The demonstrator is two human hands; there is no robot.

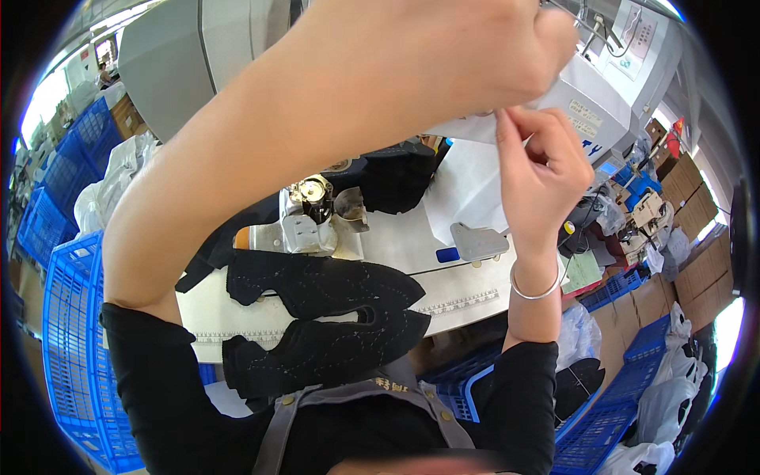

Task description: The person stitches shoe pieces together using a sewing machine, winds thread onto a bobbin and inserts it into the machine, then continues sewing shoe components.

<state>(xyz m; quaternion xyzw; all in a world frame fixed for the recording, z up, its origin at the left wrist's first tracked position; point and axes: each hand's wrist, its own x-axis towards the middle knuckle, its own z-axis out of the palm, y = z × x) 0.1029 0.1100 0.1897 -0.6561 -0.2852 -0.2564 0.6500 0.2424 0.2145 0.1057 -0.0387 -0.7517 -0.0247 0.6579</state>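
Note:
Raised high in front of the white sewing machine's housing [576,93], my two hands are close together. My left hand [499,55] is closed, its arm reaching across from the left; its fingertips are hidden behind it. Just below, my right hand [548,154] is closed with thumb and forefinger pinched together. Whatever either hand holds is hidden or too fine to make out. Beneath my left arm is the machine's exposed metal mechanism [313,210]. Two black fabric shoe uppers [332,283] with pale stitch lines lie at the near table edge.
A measuring tape [459,304] runs along the white tabletop [388,257]. A grey lever-like part with a blue end [479,242] rests right of the mechanism. Blue crates [75,348] stand at left, more [613,404] at lower right. Dark fabric [392,178] lies behind the mechanism.

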